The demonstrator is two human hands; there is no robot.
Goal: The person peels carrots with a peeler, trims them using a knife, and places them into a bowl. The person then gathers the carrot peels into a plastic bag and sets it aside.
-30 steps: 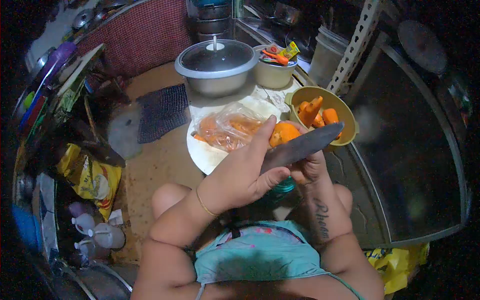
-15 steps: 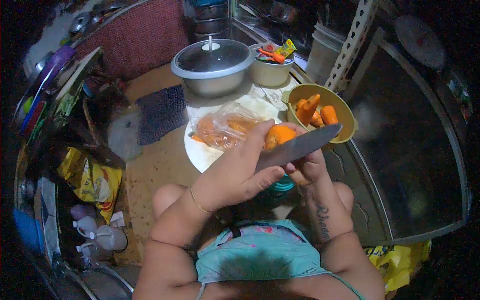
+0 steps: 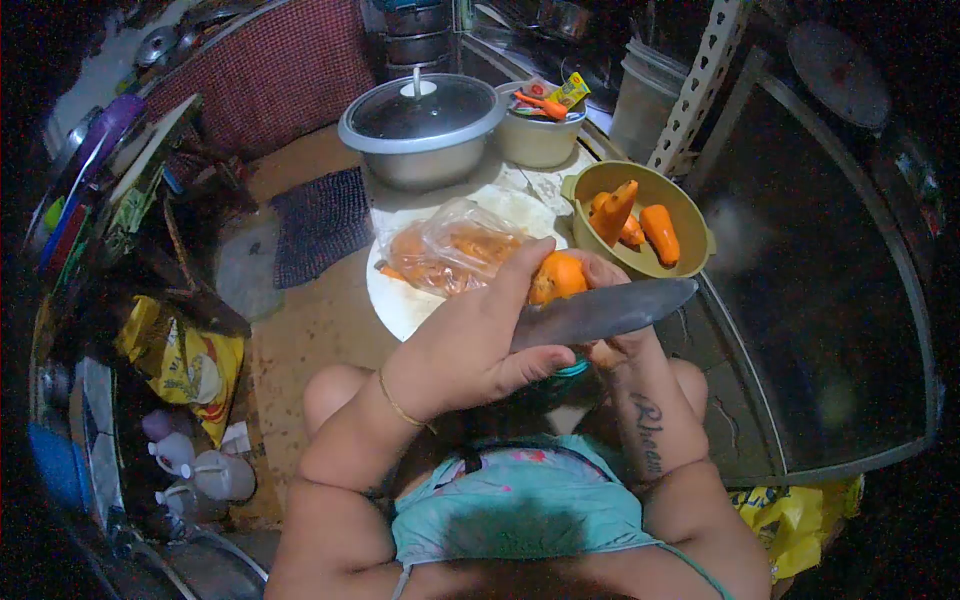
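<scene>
My left hand (image 3: 470, 325) is closed around a kitchen knife (image 3: 605, 310), whose handle is hidden in the grip. Its wide grey blade points right, just on my side of a carrot (image 3: 558, 278). The carrot is held by my right hand (image 3: 622, 335), with its fingers partly behind the blade. Beyond my hands, a clear plastic bag (image 3: 465, 240) of orange pieces, perhaps peelings, lies on a white plate (image 3: 395, 305). Several peeled carrots (image 3: 660, 235) sit in a yellow-green bowl (image 3: 690, 200) to the right.
A lidded pot (image 3: 425, 150) stands at the back, beside a cream tub (image 3: 540, 145) holding packets and an orange-handled tool. A dark woven mat (image 3: 320, 225) lies left of the plate. White jugs (image 3: 222, 475) and a yellow bag (image 3: 185, 360) line the left side. A dark framed panel (image 3: 820, 290) leans at right.
The knife blade has turned and its tip has dropped slightly, so more of its flat side faces me. Both hands keep their hold; my right hand has shifted a little around the carrot.
</scene>
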